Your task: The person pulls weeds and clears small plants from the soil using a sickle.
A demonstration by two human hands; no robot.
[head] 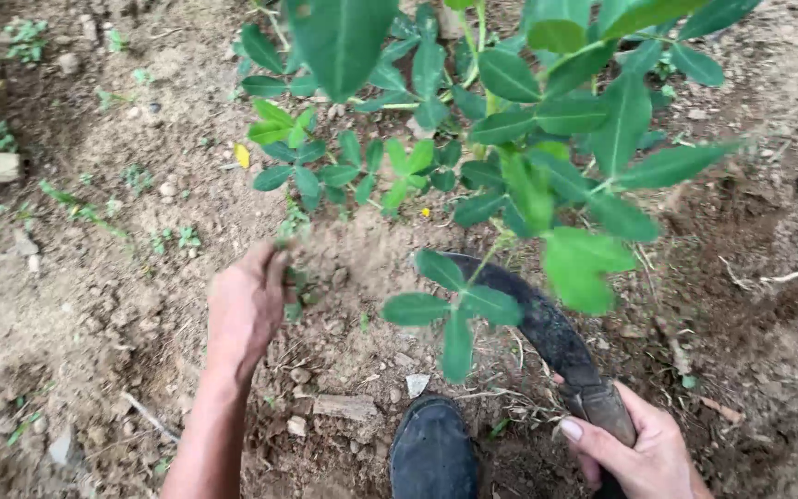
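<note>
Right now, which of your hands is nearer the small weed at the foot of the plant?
Left. The left hand has its fingers pinched on the weed. The right hand is far off at lower right, gripping the sickle.

I am looking down at an outdoor garden plot or field: bare, crumbly brown soil (94,305) with stones (2,166), small weeds (76,208), and a leafy green plant (510,120).

Single head-worn view, looking steeply down from standing height onto bare soil (94,314). Faces forward over a leafy green plant (510,139) close beneath the lens. Near enough to crop forearms and a dark shoe (431,453) at bottom edge.
</note>
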